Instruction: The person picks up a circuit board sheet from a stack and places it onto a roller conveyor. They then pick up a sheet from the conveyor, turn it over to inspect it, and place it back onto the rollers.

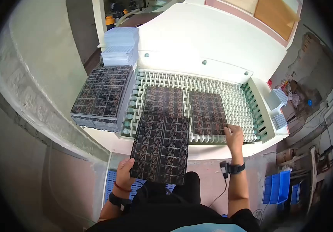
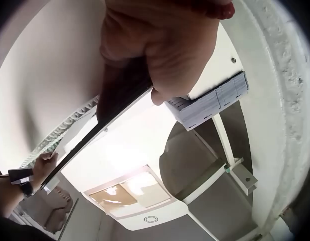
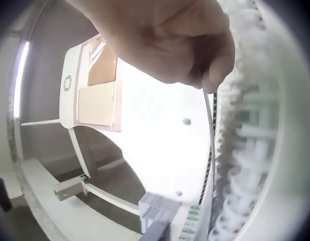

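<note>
My left hand [image 1: 125,172] pinches the lower left edge of a dark patterned panel [image 1: 160,149], held tilted in front of the roller bed [image 1: 234,101]. In the left wrist view that panel [image 2: 84,143] shows edge-on below the left hand [image 2: 160,45]. My right hand [image 1: 234,138] pinches the near right corner of another dark panel [image 1: 207,112] on the rollers. The right wrist view has the right hand [image 3: 170,40] gripping that thin panel edge [image 3: 211,125]. A third dark panel [image 1: 164,99] lies on the rollers, partly covered by the held one.
Left of the rollers stands a stack of dark panels [image 1: 102,91], with a stack of pale blue sheets [image 1: 120,42] behind it. The white machine cover [image 1: 197,38] rises behind the rollers. Small racks [image 1: 278,98] sit on the right ledge; blue bins [image 1: 276,187] stand lower right.
</note>
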